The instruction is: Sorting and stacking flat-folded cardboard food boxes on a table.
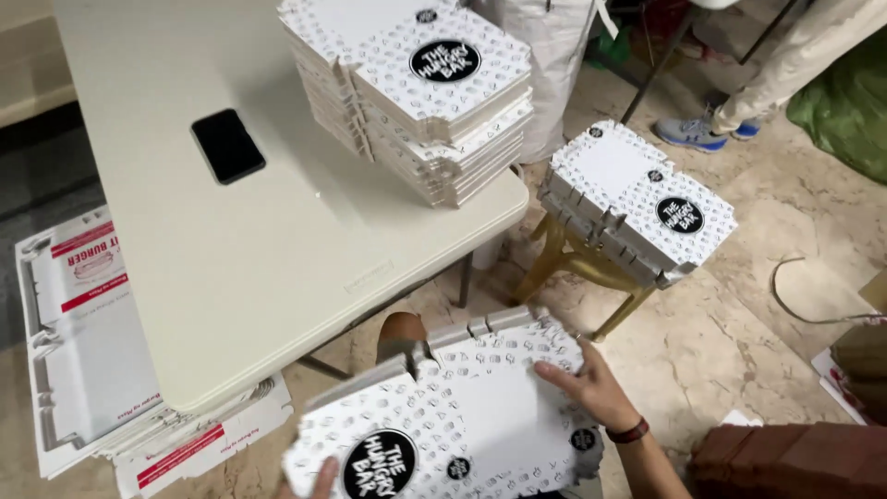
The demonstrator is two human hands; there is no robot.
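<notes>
- Where the frame begins at the far left, a pile of red-and-white flat boxes [88, 360] lies on the floor, partly under the worktop [259, 277].
- On the worktop, a dark phone [227, 145] lies face up, well apart from a tall stack [416, 102] of flat patterned box blanks near the far right corner.
- At the bottom edge the left hand [323, 479] shows only by its fingertips, gripping the near edge of the blank [462, 416] beside its round black mark; how wide the hand is I cannot tell.
- The blank, a white patterned sheet with notched flaps along its far edge, is held low in front of the person, below the worktop's edge and over the floor.
- The right hand [591, 388], with a dark red band at the wrist, lies flat and spread on the blank's right side, fingers pressing down rather than closed around it.
- To do this well, I judge the left hand should keep the sheet steady while the right presses along a crease, so that the flaps stay lined up and the card does not buckle.
- Further right, a second stack [637, 199] of the same blanks rests on a yellow stool [577, 268].
- Beyond it stands another person's shoe [688, 134]; at the lower right corner is a reddish-brown block [785, 457].
</notes>
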